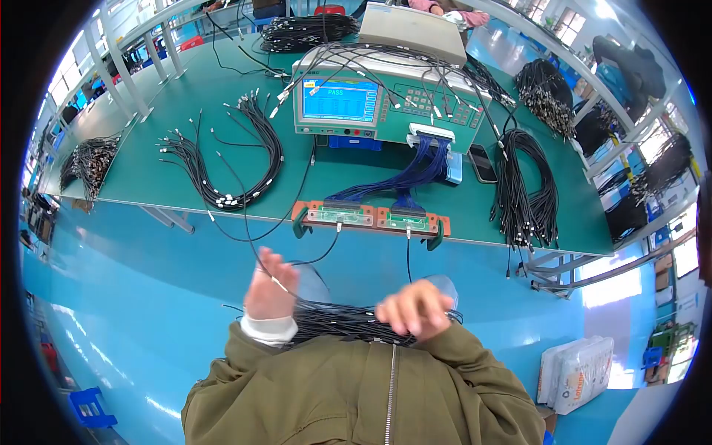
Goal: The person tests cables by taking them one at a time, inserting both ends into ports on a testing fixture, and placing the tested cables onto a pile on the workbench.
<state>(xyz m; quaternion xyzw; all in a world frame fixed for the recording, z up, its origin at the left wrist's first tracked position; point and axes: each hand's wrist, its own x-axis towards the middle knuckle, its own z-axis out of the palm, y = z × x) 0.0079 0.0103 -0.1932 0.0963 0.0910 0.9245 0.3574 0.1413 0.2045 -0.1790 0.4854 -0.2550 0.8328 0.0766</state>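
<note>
A bundle of thin black cables [334, 324] lies across my lap. My left hand [271, 291], slightly blurred, is raised at the bundle's left end with its fingers stretched upward; one black cable with a white label crosses in front of it. Over the bundle's right part is my right hand [417, 310], its fingers loosely bent and apart; whether it touches the cables I cannot tell. At the table edge, a left test board [340, 216] and a right test board [406, 220] each have a black cable plugged in and hanging down.
A tester [389, 104] with a screen reading PASS stands on the green table [311, 174], linked by blue wires [404, 174] to the boards. Cable bundles lie left [271, 144] and right [525, 189]. A phone [482, 163] is beside the tester. White plastic-wrapped packs [586, 374] sit at lower right.
</note>
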